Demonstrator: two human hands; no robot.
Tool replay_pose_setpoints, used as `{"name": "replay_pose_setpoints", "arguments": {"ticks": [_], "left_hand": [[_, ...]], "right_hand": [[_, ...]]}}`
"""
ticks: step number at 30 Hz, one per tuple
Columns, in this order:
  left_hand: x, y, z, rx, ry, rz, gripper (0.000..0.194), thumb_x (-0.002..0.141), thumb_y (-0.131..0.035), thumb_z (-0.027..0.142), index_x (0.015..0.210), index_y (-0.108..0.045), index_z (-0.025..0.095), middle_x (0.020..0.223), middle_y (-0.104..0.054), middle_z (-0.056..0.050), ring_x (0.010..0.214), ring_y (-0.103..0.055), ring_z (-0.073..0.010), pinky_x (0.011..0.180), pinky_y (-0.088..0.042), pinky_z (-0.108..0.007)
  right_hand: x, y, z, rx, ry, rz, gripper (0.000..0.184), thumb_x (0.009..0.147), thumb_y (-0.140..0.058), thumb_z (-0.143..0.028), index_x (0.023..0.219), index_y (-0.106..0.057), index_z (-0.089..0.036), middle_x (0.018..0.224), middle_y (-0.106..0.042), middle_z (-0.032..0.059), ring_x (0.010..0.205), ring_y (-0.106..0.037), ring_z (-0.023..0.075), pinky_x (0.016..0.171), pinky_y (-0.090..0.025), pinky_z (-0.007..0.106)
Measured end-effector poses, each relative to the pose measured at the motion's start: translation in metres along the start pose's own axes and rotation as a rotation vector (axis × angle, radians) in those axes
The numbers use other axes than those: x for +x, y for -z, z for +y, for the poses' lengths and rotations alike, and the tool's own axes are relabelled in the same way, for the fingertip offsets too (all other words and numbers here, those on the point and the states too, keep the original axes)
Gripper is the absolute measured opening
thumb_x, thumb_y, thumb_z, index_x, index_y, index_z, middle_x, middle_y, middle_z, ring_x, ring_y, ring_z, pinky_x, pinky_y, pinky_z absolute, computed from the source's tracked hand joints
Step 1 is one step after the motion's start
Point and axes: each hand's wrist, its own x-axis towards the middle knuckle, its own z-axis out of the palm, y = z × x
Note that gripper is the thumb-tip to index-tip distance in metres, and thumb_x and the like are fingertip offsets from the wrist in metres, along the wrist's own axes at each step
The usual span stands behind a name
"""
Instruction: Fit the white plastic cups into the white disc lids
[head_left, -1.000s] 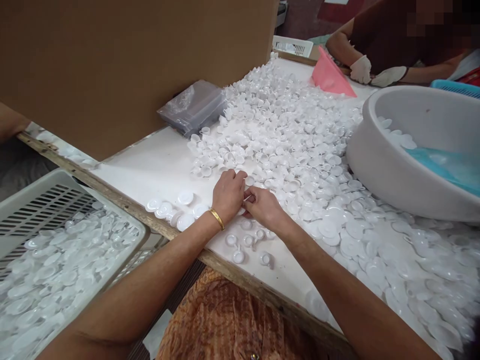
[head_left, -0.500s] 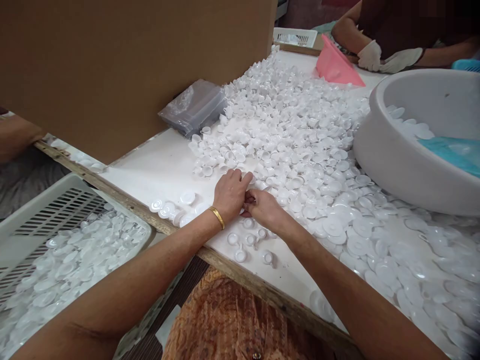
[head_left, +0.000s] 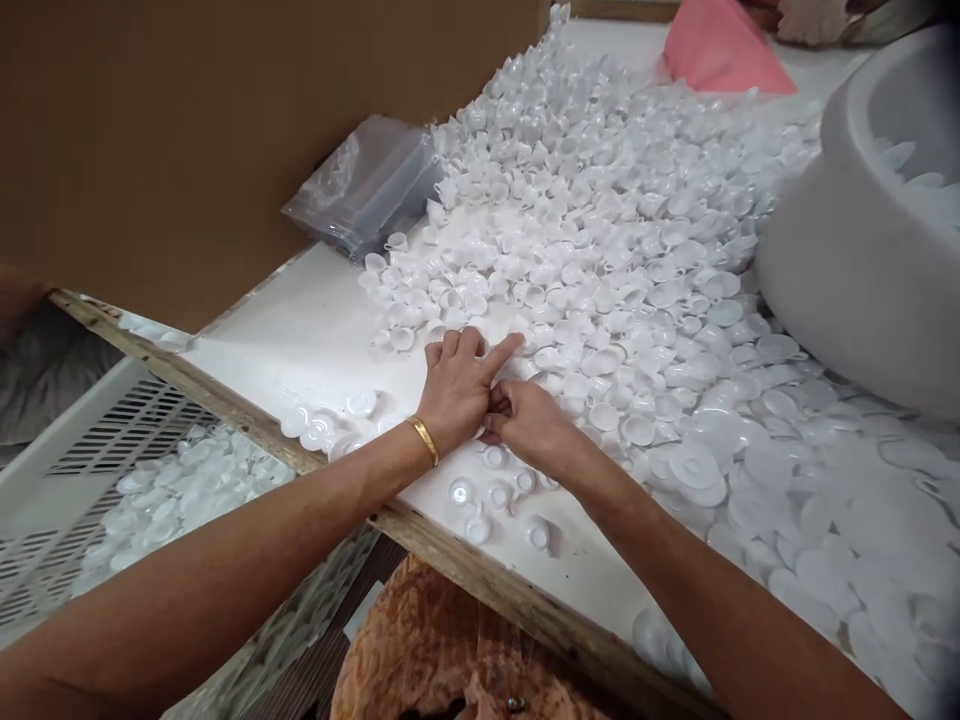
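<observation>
My left hand (head_left: 459, 388), with a gold bangle (head_left: 423, 441) at its wrist, is at the near edge of the pile of small white toy cups (head_left: 540, 250). Its index finger stretches out to the right, apart from the other, bent fingers. Close against it, my right hand (head_left: 531, 425) has its fingers curled together; whatever is in them is hidden. Just below the hands, several small white cups (head_left: 499, 492) stand bottom up on the white tabletop (head_left: 592, 570). White saucers (head_left: 319, 428) lie in a cluster left of my left wrist.
Loose white saucers (head_left: 697, 466) spread to the right, beneath a large grey tub (head_left: 806, 250). A plastic-wrapped packet (head_left: 367, 185) lies by the brown board (head_left: 187, 120). A pink scoop-like piece (head_left: 720, 50) is at the back. A slatted basket (head_left: 97, 430) of white pieces stands left, beyond the wooden edge (head_left: 480, 565).
My left index finger has stretched out away from the other fingers. My right hand stays curled beside it. The view has tipped downward, and the co-worker's gloved hands are mostly out of frame.
</observation>
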Motion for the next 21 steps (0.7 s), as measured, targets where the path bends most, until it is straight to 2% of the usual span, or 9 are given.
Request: {"name": "replay_pose_setpoints", "arguments": {"ticks": [5,7,9,11,13,14,16,18,21], "left_hand": [[-0.001,0.002,0.001,0.021,0.03,0.007,0.053,0.08,-0.051,0.021,0.13,-0.042,0.037,0.099,-0.045,-0.007,0.094,-0.037,-0.0242,0.079,-0.028,-0.039],[-0.004,0.007,-0.001,0.051,0.026,0.012,0.05,0.081,-0.048,0.022,0.13,-0.044,0.035,0.1,-0.048,-0.009,0.095,-0.038,-0.0259,0.079,-0.029,-0.041],[-0.008,0.016,-0.006,0.107,0.042,0.024,0.045,0.085,-0.041,0.023,0.129,-0.045,0.033,0.098,-0.05,-0.011,0.095,-0.04,-0.0277,0.079,-0.029,-0.042],[-0.014,0.024,-0.017,0.178,0.068,0.032,0.042,0.088,-0.035,0.024,0.128,-0.045,0.03,0.094,-0.053,-0.011,0.095,-0.042,-0.0286,0.079,-0.029,-0.042],[-0.019,0.031,-0.032,0.192,0.104,-0.007,0.037,0.09,-0.032,0.028,0.124,-0.048,0.027,0.084,-0.056,-0.007,0.086,-0.047,-0.0245,0.077,-0.031,-0.037],[-0.021,0.034,-0.039,0.176,0.142,-0.038,0.036,0.092,-0.03,0.03,0.122,-0.048,0.025,0.08,-0.057,-0.005,0.079,-0.048,-0.021,0.074,-0.031,-0.033],[-0.025,0.038,-0.05,0.134,0.259,-0.069,0.036,0.093,-0.028,0.034,0.118,-0.051,0.025,0.073,-0.057,-0.001,0.066,-0.044,-0.0152,0.065,-0.029,-0.026],[-0.028,0.04,-0.056,0.113,0.359,-0.044,0.036,0.092,-0.028,0.038,0.115,-0.054,0.026,0.071,-0.057,0.001,0.06,-0.04,-0.0129,0.059,-0.024,-0.023],[-0.032,0.043,-0.057,0.128,0.373,0.043,0.036,0.092,-0.029,0.038,0.113,-0.055,0.025,0.078,-0.061,0.0,0.064,-0.043,-0.0126,0.059,-0.024,-0.022]], "right_hand": [[-0.008,-0.007,-0.017,-0.111,0.055,0.043,0.015,0.068,-0.06,-0.003,0.074,-0.059,-0.017,0.069,-0.063,0.0022,0.07,-0.062,0.0177,0.066,-0.051,0.03],[-0.021,0.001,-0.028,-0.147,0.08,0.077,0.014,0.069,-0.061,-0.004,0.075,-0.06,-0.017,0.073,-0.065,0.0028,0.073,-0.063,0.0178,0.069,-0.05,0.03],[-0.042,0.023,-0.035,-0.161,0.118,0.136,0.014,0.072,-0.062,-0.01,0.083,-0.062,-0.018,0.081,-0.066,0.0026,0.076,-0.062,0.0159,0.071,-0.049,0.028],[-0.072,0.061,-0.034,-0.136,0.158,0.241,0.014,0.077,-0.06,-0.018,0.091,-0.063,-0.019,0.088,-0.066,0.0014,0.077,-0.062,0.0137,0.07,-0.049,0.026],[-0.108,0.102,-0.023,-0.103,0.126,0.383,0.009,0.079,-0.057,-0.023,0.085,-0.063,-0.018,0.082,-0.066,0.0013,0.075,-0.063,0.014,0.066,-0.048,0.024],[-0.126,0.119,-0.014,-0.125,0.058,0.447,0.009,0.079,-0.057,-0.025,0.081,-0.062,-0.017,0.079,-0.066,0.0019,0.074,-0.063,0.015,0.064,-0.048,0.024],[-0.158,0.141,0.008,-0.269,-0.086,0.512,0.015,0.078,-0.058,-0.031,0.076,-0.063,-0.017,0.07,-0.065,0.0026,0.07,-0.062,0.0168,0.059,-0.045,0.025],[-0.178,0.143,0.031,-0.397,-0.159,0.49,0.017,0.079,-0.056,-0.033,0.079,-0.064,-0.019,0.073,-0.066,0.0028,0.071,-0.061,0.0173,0.061,-0.044,0.027],[-0.191,0.119,0.057,-0.645,-0.159,0.496,0.014,0.081,-0.055,-0.031,0.087,-0.063,-0.021,0.086,-0.065,0.0022,0.074,-0.061,0.0161,0.062,-0.042,0.027]]}}
